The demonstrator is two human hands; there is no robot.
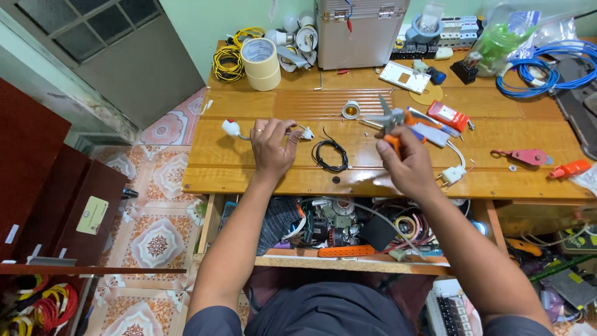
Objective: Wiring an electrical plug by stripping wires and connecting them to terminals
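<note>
Now: pliers (pixel 390 119) pinched in right hand (pixel 407 165) fingers (pixel 393 144).

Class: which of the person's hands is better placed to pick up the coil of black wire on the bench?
Left, probably. The left hand lies close beside the black wire coil, while the right hand already grips the orange-handled pliers.

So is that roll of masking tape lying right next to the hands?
No, the roll of masking tape stands at the far edge of the wooden table, well beyond the left hand and right hand.
</note>
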